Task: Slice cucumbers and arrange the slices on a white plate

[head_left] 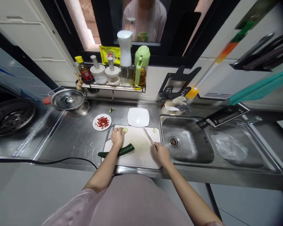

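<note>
On the white cutting board (141,157), my left hand (117,137) has its fingers closed at the upper left, around a pale-faced cucumber piece (124,130). How much of that piece lies under the fingers is hidden. A long dark green cucumber (126,150) lies across the board's left side, partly behind my left forearm. My right hand (162,153) grips a kitchen knife (149,136) by its handle, the blade slanting up and left over the board. Another pale cucumber slice (155,130) rests near the top right corner.
Behind the board stand a white square plate (138,117) and a small plate of chopped red pieces (99,126). A steel sink (188,141) is to the right. A lidded steel pot (77,108) stands left, below a shelf (122,87) of bottles and jars.
</note>
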The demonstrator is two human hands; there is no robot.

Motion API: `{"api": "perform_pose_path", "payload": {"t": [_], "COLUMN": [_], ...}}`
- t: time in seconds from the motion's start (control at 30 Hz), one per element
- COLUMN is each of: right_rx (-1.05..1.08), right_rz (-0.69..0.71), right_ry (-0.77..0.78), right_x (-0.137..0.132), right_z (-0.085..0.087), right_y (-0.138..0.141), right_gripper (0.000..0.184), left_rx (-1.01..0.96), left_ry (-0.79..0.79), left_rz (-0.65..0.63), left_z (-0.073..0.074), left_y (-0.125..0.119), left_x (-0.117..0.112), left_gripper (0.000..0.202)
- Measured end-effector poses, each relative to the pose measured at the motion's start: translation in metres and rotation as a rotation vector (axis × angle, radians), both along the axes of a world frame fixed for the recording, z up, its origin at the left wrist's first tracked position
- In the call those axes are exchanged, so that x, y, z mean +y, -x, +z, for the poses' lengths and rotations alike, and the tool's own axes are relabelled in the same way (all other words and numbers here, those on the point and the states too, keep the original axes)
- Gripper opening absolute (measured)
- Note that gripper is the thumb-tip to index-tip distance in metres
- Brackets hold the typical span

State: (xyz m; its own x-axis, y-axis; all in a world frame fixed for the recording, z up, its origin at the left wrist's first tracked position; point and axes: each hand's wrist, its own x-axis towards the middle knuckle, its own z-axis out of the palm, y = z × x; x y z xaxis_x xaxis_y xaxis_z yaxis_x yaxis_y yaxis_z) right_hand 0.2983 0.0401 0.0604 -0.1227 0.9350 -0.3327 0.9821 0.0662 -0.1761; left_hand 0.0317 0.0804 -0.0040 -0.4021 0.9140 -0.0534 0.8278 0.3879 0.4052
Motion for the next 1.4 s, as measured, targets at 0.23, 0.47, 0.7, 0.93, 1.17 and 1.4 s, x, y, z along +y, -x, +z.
{"api": "perform_pose_path", "payload": {"t": [0.23,0.47,0.7,0.93,1.17,1.4], "right_rx": [-0.009,-0.043,-0.069,-0.017,-0.041,-0.007], "right_rz": [-0.109,-0.272,-0.394,-0.291,-0.380,-0.324], "right_ry": [0.075,0.122,0.056,0.031,0.126,0.049], "right_x": [0.024,0.032,0.012,0.010,0.028,0.020], "right_z": [-0.014,-0.019,-0.014,-0.015,-0.012,-0.003], "right_y": [0.000,-0.027,-0.056,-0.036,-0.046,-0.044], "right_gripper": [0.033,0.037,0.037,0.035,0.037,0.035], "left_rx": [-0.073,-0.102,-0.099,-0.114,-0.104,-0.123], "left_ry": [-0.097,-0.193,-0.257,-0.258,-0.254,-0.219], "left_rz": [-0.016,-0.104,-0.210,-0.283,-0.258,-0.253], "left_z": [0.009,0.013,0.015,0.012,0.013,0.012], "left_y": [-0.014,-0.030,-0.025,-0.022,-0.020,-0.018], "left_x": [-0.015,-0.054,-0.081,-0.093,-0.099,-0.100], "left_gripper": [0.031,0.029,0.028,0.025,0.025,0.025]}}
